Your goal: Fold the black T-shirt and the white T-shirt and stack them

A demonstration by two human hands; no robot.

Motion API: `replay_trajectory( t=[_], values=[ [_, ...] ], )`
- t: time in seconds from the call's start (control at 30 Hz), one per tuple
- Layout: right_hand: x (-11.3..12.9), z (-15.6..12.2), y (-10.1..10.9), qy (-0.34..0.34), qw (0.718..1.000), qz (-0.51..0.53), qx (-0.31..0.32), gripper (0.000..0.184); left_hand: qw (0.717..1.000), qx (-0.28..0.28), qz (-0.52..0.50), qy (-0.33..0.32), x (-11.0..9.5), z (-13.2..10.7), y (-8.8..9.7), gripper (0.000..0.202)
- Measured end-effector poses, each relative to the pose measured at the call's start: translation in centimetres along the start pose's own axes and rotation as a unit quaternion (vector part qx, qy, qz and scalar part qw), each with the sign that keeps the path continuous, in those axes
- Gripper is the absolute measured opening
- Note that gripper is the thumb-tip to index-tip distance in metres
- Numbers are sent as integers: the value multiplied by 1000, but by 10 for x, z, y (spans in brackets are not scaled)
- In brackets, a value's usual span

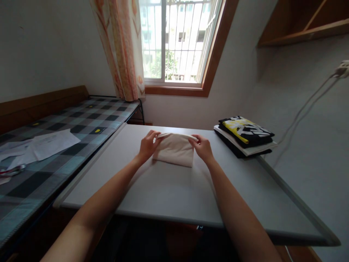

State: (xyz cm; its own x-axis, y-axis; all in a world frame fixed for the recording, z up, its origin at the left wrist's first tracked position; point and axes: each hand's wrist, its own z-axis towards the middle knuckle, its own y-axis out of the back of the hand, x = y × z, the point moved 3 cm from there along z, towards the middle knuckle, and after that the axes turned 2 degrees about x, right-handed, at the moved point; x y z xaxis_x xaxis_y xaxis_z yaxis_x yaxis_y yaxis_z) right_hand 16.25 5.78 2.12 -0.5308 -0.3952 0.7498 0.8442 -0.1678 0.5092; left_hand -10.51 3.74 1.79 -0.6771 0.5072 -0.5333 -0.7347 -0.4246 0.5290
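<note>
A cream folded cloth lies on the grey table near its far middle. My left hand pinches the cloth's upper left corner. My right hand pinches the upper right corner. Both hands lift the top edge slightly off the table, while the lower edge rests on the surface. Fingers of both hands are curled around the fabric's fold.
A stack of folded clothes, black, white and yellow, sits at the table's far right. A bed with a checked cover and white papers stands to the left. A window, a curtain and wall cables lie beyond.
</note>
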Motion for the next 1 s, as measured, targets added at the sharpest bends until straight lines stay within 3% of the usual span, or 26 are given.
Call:
replay_trajectory(
  t=[0.07,0.13,0.2,0.33,0.4,0.73,0.9,1.0],
  values=[
    [16,-2,5,66,994,-23,-85,35,993,-64,65,-72,-8,1,7,19],
    [23,-5,5,98,988,-66,-99,29,984,-59,117,-119,-6,1,8,15],
    [20,-6,2,97,984,-141,-51,23,977,6,152,-149,4,-1,3,11],
    [-3,-9,-9,33,950,-275,142,18,952,199,161,-165,28,-9,-16,7],
    [-10,-11,-10,18,936,-295,191,17,945,241,155,-157,33,-10,-20,8],
    [-3,-11,-3,17,936,-312,165,15,954,190,152,-176,27,-6,-5,7],
    [0,-18,-8,-5,917,-336,216,24,929,284,149,-184,19,-10,-9,4],
    [-1,-21,-10,-35,901,-354,249,30,926,300,145,-177,15,-11,-9,4]
  ],
)
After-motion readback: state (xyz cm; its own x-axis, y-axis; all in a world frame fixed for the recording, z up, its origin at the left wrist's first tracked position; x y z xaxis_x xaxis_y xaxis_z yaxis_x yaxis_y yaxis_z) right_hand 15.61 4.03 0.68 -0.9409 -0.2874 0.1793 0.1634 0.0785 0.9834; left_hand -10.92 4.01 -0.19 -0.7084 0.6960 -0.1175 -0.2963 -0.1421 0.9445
